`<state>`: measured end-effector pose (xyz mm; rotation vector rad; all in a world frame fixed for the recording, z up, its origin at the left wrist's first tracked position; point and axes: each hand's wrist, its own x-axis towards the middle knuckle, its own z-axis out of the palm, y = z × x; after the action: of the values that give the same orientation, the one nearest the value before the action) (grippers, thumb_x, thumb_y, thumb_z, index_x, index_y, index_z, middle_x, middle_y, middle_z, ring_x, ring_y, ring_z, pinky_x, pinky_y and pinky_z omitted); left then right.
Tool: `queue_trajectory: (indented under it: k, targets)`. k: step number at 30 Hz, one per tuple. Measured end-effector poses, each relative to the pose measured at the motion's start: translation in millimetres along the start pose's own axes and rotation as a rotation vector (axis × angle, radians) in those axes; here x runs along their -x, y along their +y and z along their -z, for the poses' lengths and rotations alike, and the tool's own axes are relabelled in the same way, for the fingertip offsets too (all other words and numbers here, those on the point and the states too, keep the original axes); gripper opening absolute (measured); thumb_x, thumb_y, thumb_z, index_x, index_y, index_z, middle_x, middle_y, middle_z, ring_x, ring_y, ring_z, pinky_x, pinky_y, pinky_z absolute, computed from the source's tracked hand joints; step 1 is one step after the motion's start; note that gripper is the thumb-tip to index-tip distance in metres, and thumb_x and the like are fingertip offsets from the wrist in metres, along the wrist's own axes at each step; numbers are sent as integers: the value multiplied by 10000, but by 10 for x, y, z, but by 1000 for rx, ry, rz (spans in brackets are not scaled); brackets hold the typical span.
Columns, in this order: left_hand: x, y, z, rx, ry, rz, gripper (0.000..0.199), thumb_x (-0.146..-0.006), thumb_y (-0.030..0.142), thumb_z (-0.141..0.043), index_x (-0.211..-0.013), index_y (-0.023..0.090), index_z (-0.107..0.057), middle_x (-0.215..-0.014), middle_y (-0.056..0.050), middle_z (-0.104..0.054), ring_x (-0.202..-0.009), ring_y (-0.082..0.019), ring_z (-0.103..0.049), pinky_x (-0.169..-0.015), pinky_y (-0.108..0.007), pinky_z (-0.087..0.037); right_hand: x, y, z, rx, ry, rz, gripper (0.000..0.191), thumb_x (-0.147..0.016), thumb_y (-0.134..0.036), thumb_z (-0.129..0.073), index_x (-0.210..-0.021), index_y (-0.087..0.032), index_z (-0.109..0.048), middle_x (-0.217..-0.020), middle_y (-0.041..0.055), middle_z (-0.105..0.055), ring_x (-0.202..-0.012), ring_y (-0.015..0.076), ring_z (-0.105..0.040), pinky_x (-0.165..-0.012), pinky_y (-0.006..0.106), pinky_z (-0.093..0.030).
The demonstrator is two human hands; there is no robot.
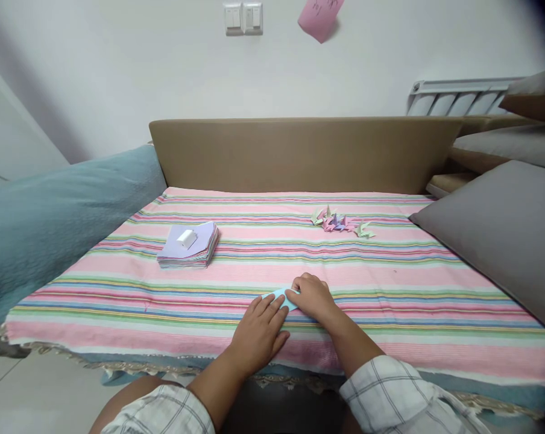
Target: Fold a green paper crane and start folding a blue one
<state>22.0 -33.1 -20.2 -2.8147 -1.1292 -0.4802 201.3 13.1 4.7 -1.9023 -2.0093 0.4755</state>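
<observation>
A small piece of light blue folded paper lies on the striped cloth in front of me. My left hand rests flat over its left part, fingers apart and pointing away from me. At the paper's right end, my right hand has its fingers curled, with the thumb and a finger pinching the edge. A stack of colored paper sheets stands to the left, with a small white block on top. Several folded paper cranes in pink, purple and pale green sit farther back on the right.
The striped cloth covers the seat, backed by a brown panel. A blue covered armrest is at the left, gray cushions at the right. A pink note and switches are on the wall.
</observation>
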Motion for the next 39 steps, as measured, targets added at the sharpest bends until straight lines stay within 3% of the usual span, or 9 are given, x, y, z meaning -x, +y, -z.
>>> queue_trajectory:
  k: [8,16,27,39]
  targets:
    - [-35,22,62,27,-12,5,416,-850,387,-504,-1237,235,-501,-1365,-64,-466,-1268,-275,-378,-1071,-506,-225,4,107,-67,-111,79,38,133,-760,-320,-607,-850,-224,-624,-954,31,-590,-947,198,-515,-796,329,-327]
    - [-58,-8,55,75,0,16,413,-814,376,-554,-1203,240,-527,-1332,-74,-497,-1233,-278,-412,-1048,-504,-251,130,282,92,-173,7,312,128,-785,-210,-596,-863,-238,-694,-912,20,-654,-910,169,-566,-830,304,-375]
    - [-103,-50,101,161,-12,50,407,-761,356,-613,-1151,255,-562,-1295,-63,-537,-1199,-273,-447,-1011,-487,-289,265,291,69,34,-23,405,106,-821,-251,-607,-884,-258,-692,-911,23,-635,-916,182,-535,-828,325,-345]
    - [-282,-81,56,247,54,173,120,-761,288,-654,-870,239,-668,-1071,-23,-681,-965,-223,-590,-862,-409,-405,287,275,28,74,40,478,103,-843,-228,-565,-875,-214,-662,-885,36,-613,-881,188,-509,-777,311,-350]
